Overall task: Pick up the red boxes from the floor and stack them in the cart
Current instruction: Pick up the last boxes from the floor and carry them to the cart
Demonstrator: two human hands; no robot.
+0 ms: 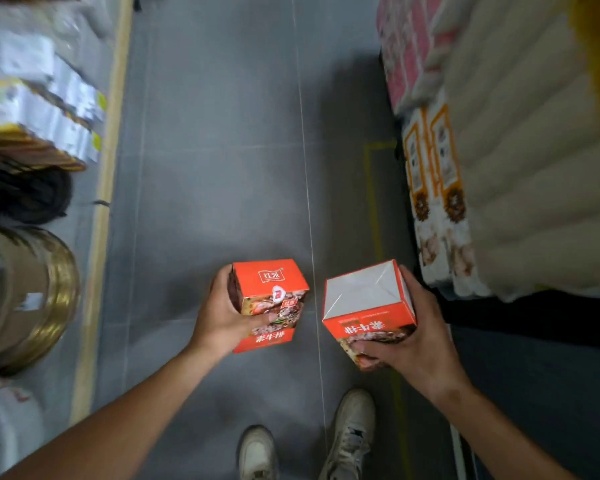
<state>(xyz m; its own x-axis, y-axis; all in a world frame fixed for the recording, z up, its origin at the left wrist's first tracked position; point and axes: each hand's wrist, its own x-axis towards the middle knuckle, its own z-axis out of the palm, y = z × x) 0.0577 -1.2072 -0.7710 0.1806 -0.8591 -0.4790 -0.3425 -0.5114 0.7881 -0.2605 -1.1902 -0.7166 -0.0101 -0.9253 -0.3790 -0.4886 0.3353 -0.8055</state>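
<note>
I hold two red boxes above the grey tiled floor [222, 150]. My left hand [222, 317] grips one red box [271, 299] from its left side, thumb across the printed front, its red top facing up. My right hand [420, 334] grips the other red box [364, 303] from the right and below; this box is tilted so its white folded bottom faces up. The two boxes are a small gap apart at the lower middle of the view. No cart can be seen.
Shelving with packaged goods [39, 109] and a gold tin [32, 299] lines the left side. On the right stand stacked white packs [520, 168] and orange-white cartons [437, 188]. My white shoes [354, 434] are on the floor below the boxes.
</note>
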